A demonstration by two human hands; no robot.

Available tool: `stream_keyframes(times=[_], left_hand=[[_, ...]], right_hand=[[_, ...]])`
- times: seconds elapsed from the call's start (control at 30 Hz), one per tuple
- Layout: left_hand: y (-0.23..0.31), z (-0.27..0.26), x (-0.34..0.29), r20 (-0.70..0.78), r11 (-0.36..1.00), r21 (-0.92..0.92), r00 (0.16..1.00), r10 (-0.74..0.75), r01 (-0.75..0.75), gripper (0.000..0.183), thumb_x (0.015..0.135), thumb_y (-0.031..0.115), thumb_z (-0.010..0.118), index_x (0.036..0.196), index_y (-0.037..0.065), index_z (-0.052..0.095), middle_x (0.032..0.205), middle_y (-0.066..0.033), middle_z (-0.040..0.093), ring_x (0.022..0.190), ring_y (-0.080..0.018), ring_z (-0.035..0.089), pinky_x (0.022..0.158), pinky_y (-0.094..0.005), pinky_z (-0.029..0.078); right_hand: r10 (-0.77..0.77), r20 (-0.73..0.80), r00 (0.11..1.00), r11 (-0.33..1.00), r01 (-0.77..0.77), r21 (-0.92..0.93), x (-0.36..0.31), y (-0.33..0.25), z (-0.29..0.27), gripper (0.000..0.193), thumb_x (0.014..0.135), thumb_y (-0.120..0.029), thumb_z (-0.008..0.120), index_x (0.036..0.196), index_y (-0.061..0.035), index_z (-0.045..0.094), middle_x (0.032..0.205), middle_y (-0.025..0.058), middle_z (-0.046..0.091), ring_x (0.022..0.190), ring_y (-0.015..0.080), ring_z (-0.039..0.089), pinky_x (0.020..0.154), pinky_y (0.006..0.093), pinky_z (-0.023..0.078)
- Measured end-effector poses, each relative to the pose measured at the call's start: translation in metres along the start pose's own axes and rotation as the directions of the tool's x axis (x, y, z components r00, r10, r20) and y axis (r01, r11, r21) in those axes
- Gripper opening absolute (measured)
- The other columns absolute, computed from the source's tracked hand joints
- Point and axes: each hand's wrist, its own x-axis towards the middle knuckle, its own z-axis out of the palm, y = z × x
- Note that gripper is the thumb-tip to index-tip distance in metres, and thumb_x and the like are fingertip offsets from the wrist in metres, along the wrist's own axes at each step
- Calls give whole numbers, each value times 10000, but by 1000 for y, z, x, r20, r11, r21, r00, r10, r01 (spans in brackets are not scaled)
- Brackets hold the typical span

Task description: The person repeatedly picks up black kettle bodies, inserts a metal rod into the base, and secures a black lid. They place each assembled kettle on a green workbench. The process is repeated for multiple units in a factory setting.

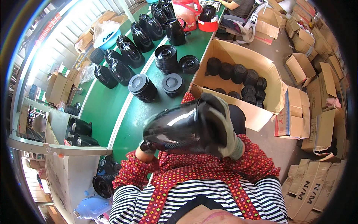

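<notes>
A glossy black jug body (171, 128) lies sideways in front of my chest, blurred at its right end. My right hand (232, 136), in a pale grey-green glove, is closed around that right end, where a dark round part is partly hidden by the glove. My left hand (150, 120) holds the jug from behind at its left end; most of its fingers are hidden. Just beyond, on the green worktable, stand a stack of black ribbed discs (142, 87), a shorter stack (173, 84) and a taller stack of black rings (166, 59).
Rows of black jugs (130, 52) stand farther back on the green table (130, 115). To the right, a large open carton (238, 52) holds several black cylindrical parts. Cardboard boxes (298, 112) crowd the floor beyond. A metal frame edge (63, 148) runs at left. Another person (238, 7) sits at the far end.
</notes>
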Motion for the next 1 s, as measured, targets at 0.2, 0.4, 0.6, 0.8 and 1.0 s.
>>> stream_keyframes(times=[0.2, 0.4, 0.6, 0.8, 1.0], left_hand=[[10, -31, 1, -247, 785, -619, 939, -238, 36, 489, 972, 111, 713, 1414, -50, 581, 1328, -174, 706, 1165, -281, 702, 1040, -427, 578], [87, -44, 34, -282, 632, 755, 957, 70, 176, 287, 817, 168, 756, 1080, 53, 765, 1170, -211, 707, 1087, -439, 691, 940, -477, 566], [128, -17, 53, -131, 579, 792, 980, -152, 196, 735, 848, 93, 778, 1529, 78, 503, 1462, -215, 562, 1260, -395, 645, 1072, -447, 531], [150, -44, 41, 262, 617, 728, 953, 155, -300, 926, 703, 315, 944, 1514, 142, 532, 1647, -299, 336, 1523, -539, 318, 1229, -587, 330], [98, -21, 58, 418, 439, 780, 893, 166, -446, 652, 604, 460, 946, 1163, 162, 794, 1698, -290, 249, 1550, -574, 211, 1222, -715, 228]], right_hand=[[591, -105, 800, 574, -326, 751, -47, 51, 46, 692, 1133, -466, 455, 1638, -11, 323, 1587, 157, 483, 1447, 256, 495, 1231, 391, 378], [548, -211, 810, 832, -501, 238, -46, 52, 52, 685, 1047, -282, 657, 1605, 8, 384, 1544, 194, 526, 1454, 328, 485, 1224, 407, 382], [140, 272, 952, 982, -98, -165, 21, 3, 44, 911, 735, -215, 905, 1561, -150, 524, 1552, 226, 489, 1411, 443, 498, 1192, 504, 405], [226, 374, 900, 959, -137, -248, 15, 13, 7, 900, 655, -103, 916, 1496, -135, 598, 1554, 247, 491, 1406, 450, 524, 1166, 493, 453], [280, 413, 866, 914, -109, -390, 26, 0, 12, 629, 735, -269, 881, 1309, -108, 682, 1482, 327, 510, 1302, 473, 569, 1059, 542, 485]])
